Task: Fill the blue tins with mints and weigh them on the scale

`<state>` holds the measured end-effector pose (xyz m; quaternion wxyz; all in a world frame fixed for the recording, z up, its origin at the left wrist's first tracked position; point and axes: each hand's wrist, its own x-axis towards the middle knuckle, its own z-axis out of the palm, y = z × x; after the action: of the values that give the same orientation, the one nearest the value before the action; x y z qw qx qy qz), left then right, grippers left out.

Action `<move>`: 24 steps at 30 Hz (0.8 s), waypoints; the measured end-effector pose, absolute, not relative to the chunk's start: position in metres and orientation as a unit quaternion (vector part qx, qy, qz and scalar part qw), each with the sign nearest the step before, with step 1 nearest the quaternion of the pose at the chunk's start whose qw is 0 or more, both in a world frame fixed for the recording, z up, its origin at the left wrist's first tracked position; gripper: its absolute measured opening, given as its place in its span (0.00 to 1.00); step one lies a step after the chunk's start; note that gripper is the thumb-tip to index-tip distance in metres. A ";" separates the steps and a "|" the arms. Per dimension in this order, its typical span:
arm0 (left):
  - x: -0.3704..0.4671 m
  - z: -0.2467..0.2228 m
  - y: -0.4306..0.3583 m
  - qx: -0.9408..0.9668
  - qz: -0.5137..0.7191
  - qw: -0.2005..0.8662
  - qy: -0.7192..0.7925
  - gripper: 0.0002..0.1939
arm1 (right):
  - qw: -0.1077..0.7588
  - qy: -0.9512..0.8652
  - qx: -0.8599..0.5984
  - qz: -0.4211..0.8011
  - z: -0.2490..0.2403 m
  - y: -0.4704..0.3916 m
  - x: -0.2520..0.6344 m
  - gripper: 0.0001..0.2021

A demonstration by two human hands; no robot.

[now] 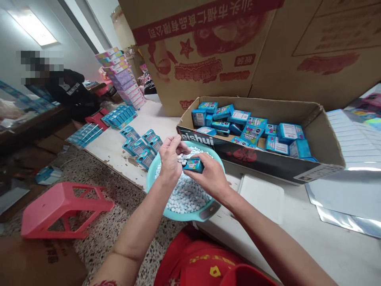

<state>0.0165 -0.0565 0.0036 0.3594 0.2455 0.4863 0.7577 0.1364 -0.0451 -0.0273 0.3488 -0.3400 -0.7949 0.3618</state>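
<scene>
My right hand (210,174) is closed around a small blue candy box (194,164), held on its side above a turquoise basin (151,174). Pale candies (187,194) fill much of the basin. At the box's left end is my left hand (170,157), its fingers curled together over several white candies (182,159). The candies sit between those fingers and the box's end, which is partly hidden by the hand.
Behind the basin stands a long cardboard carton (321,159) with blue boxes inside. Blue boxes (139,147) stand left of the basin. A white lid (263,196) lies to the right, a pink stool (65,210) on the floor. A person (70,89) sits far left.
</scene>
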 end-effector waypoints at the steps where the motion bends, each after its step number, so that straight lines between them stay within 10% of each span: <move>1: 0.016 0.004 -0.057 0.247 0.753 0.367 0.487 0.11 | 0.352 -0.791 -0.342 0.365 -0.027 -0.045 0.137 0.12; 16: -0.008 0.000 -0.047 0.282 0.781 0.308 0.464 0.10 | 0.415 -0.773 -0.295 0.377 -0.030 -0.038 0.151 0.15; 24: -0.025 -0.094 -0.026 0.637 0.295 0.232 0.673 0.09 | 0.477 -0.683 -0.345 0.431 -0.026 -0.024 0.173 0.17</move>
<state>-0.0253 -0.0255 -0.0935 0.2323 0.6366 0.6734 0.2954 0.1734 -0.0243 -0.0261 0.4774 -0.3451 -0.6834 0.4312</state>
